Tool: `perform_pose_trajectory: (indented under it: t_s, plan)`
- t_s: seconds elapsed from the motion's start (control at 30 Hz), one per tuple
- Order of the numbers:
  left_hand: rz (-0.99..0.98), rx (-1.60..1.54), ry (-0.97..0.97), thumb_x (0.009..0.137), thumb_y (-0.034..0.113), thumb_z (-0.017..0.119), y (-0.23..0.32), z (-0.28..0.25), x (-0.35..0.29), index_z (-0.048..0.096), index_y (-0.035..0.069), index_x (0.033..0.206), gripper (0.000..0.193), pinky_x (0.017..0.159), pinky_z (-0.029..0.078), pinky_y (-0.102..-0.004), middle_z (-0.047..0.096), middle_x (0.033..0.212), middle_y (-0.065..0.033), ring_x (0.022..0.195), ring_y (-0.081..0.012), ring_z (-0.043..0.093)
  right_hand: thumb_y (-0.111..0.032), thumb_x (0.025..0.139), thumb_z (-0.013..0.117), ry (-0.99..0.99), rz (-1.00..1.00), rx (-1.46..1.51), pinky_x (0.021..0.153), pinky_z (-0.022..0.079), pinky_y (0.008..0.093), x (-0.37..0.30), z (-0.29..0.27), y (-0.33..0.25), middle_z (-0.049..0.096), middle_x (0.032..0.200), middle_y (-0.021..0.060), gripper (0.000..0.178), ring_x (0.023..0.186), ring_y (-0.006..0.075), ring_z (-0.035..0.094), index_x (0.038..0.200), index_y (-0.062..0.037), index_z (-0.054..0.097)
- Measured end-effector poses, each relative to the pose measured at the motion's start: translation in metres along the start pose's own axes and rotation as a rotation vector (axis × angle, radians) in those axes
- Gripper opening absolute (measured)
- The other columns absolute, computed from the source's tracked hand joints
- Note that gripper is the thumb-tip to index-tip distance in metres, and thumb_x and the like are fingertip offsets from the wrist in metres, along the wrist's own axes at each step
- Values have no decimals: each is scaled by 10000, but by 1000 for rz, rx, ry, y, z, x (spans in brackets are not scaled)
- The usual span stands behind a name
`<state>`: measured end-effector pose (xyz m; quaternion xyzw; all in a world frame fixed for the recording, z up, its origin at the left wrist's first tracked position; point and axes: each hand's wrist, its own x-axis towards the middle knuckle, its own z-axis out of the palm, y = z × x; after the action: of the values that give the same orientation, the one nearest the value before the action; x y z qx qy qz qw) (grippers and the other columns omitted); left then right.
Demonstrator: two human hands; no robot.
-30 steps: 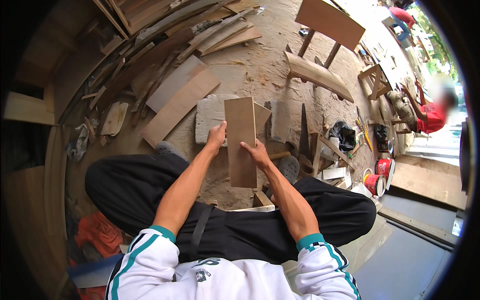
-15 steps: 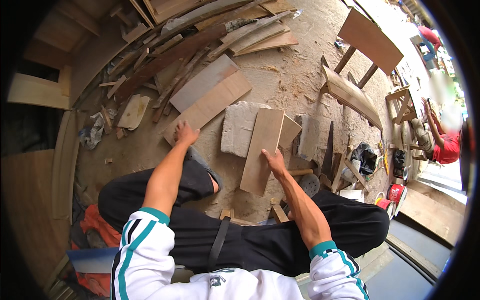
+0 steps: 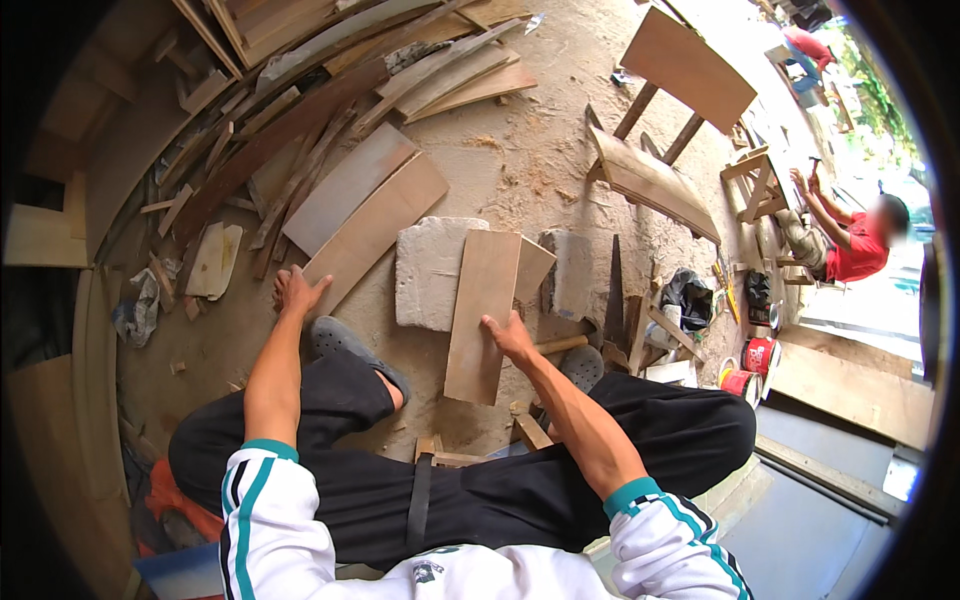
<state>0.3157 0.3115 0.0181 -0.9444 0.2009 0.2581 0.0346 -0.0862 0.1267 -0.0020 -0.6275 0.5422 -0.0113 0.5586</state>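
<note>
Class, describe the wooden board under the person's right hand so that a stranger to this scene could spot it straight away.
Start at the pale grey stone slab on the sawdust-strewn ground in front of the seated person. The plain light-brown rectangular board lies lengthwise over the slab's right edge, with the right hand pressed on its right edge. Unlike the longer boards to the left, by the left hand, it rests raised on the stone.

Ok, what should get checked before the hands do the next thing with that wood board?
1. Right hand on the board: ok, it rests on the board's right edge.
2. Board supported: ok, its far end lies on the stone block.
3. Left hand free: ok, it holds nothing, reaching toward the long plank.
4. Saw away from the fingers: ok, it lies right of the board.
5. Firm grip on the board: cannot tell.
</note>
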Motion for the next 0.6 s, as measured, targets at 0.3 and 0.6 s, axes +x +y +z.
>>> perform_pose_trajectory:
  t_s: [0.3, 0.6]
  plan:
    - [359, -47, 305, 808, 629, 642, 15, -39, -50, 577, 21, 976, 634, 768, 483, -507, 674, 968, -225, 969, -427, 631, -416, 862, 675, 102, 55, -253, 896, 485, 444, -17, -15, -2, 648, 1105, 275, 586, 1038, 402, 631, 1217, 29, 536]
    - [217, -253, 301, 828, 759, 469, 48, -99, -89, 666, 13, 1107, 821, 875, 469, -497, 657, 1062, -286, 1043, -431, 619, -535, 919, 524, 363, 58, -331, 844, 485, 548, -55, -37, -37, 645, 970, 335, 592, 949, 493, 631, 1148, 7, 467]
